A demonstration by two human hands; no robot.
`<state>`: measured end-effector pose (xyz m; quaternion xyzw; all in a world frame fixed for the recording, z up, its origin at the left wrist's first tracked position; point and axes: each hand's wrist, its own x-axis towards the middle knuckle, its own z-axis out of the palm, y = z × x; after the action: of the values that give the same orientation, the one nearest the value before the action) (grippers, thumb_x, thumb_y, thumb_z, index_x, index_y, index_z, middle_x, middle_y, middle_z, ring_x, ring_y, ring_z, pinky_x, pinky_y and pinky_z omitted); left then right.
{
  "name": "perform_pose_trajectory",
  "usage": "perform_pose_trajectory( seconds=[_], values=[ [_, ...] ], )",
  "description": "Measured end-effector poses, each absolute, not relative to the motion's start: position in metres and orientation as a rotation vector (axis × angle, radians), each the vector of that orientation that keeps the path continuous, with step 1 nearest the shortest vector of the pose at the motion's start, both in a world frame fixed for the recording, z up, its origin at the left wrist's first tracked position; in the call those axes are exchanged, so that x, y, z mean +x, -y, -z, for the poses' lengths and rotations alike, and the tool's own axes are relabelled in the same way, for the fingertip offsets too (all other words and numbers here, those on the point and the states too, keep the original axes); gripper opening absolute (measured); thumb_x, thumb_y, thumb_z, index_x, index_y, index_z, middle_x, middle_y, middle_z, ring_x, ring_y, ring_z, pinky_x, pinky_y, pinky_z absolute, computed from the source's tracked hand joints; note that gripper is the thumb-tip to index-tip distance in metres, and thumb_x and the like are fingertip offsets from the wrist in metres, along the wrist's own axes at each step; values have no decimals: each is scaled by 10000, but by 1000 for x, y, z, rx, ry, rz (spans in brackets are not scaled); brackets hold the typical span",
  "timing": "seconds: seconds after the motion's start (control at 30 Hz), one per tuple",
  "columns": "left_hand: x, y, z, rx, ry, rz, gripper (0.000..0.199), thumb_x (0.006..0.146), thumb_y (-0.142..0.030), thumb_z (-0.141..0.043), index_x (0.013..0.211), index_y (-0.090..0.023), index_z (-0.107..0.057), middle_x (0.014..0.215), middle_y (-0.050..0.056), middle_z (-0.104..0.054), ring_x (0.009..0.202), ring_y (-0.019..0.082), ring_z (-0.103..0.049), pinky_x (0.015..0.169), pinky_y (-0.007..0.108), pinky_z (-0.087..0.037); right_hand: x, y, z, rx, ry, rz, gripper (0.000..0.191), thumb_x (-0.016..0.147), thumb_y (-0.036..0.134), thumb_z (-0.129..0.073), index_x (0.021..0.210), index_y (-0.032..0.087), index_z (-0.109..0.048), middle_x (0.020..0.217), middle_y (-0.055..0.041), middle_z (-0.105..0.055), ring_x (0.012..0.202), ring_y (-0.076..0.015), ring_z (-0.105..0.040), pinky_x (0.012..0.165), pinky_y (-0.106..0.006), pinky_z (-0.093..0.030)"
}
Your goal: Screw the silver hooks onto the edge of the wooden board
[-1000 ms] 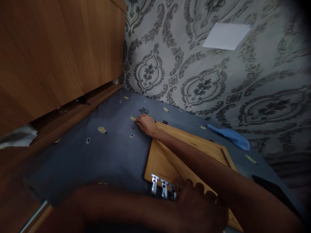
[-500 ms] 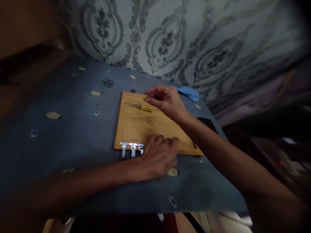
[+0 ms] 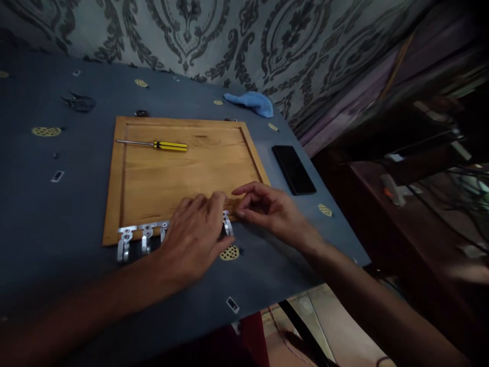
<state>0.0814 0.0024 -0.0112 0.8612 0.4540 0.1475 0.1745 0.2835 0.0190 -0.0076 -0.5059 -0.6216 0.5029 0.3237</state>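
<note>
A wooden panel (image 3: 191, 168) with a raised frame lies on the blue patterned tablecloth. Several metal hinges (image 3: 127, 235) line its near edge. My left hand (image 3: 194, 234) rests over the middle of that row, fingers curled on the edge and hiding some hinges; whether it grips one is hidden. Close to the rightmost hinge (image 3: 228, 223), my right hand (image 3: 263, 209) has thumb and fingertips brought together at the panel's near right part; anything between them is too small to make out. A yellow and black screwdriver (image 3: 170, 146) lies across the panel's upper left.
A black phone (image 3: 294, 169) lies right of the panel. Behind it is a blue cloth (image 3: 252, 103) near the patterned wall. Dark pliers or scissors (image 3: 79, 102) lie at the back left. A small dark object (image 3: 141, 113) sits behind the panel.
My right hand has come down from the panel's far side to its near edge by the hinges. My left hand stays over the hinge row. The view has shifted right, showing the phone fully.
</note>
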Motion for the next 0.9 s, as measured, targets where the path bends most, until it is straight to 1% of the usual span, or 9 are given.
perform_pose_trajectory(
  seconds=[0.17,0.3,0.4,0.53,0.73,0.9],
  values=[
    [82,-2,13,2488,-1269,-522,578,765,-235,-798,1143,-220,-360,991,28,-666,938,264,-646,812,394,-497,280,-23,10,-1294,1646,-1429,337,792,309,-776,1070,201,-618,751,25,-669,690,-116,-650,669,-248,-537],
    [81,-1,14,2491,-1267,-547,606,761,-230,-799,1170,-222,-351,988,25,-666,928,264,-650,809,392,-497,277,-26,6,-1282,1665,-1479,300,797,215,-733,1072,208,-614,736,40,-652,690,-108,-638,664,-235,-521],
    [81,-1,16,2487,-1273,-560,630,757,-231,-800,1195,-224,-349,996,21,-669,925,261,-651,806,389,-498,275,-28,3,-1283,1695,-1491,282,798,176,-710,1059,207,-607,723,44,-643,676,-102,-616,645,-227,-501],
    [81,-1,16,2483,-1269,-568,651,745,-234,-806,1214,-220,-354,1000,28,-677,921,267,-653,802,397,-501,272,-31,0,-1304,1749,-1503,279,804,194,-703,1062,192,-596,715,40,-629,673,-106,-602,648,-236,-488],
    [82,-2,15,2475,-1276,-558,595,732,-221,-813,1149,-210,-390,990,49,-690,916,287,-659,790,415,-507,269,-34,-2,-1329,1804,-1474,274,803,222,-686,1056,179,-592,716,33,-623,681,-114,-603,656,-248,-480],
    [82,-2,16,2493,-1267,-566,643,731,-235,-825,1187,-208,-371,1017,54,-692,928,281,-659,790,412,-511,267,-36,-4,-1349,1871,-1441,292,794,229,-689,1063,176,-591,682,43,-606,645,-109,-572,608,-241,-444]
  ],
)
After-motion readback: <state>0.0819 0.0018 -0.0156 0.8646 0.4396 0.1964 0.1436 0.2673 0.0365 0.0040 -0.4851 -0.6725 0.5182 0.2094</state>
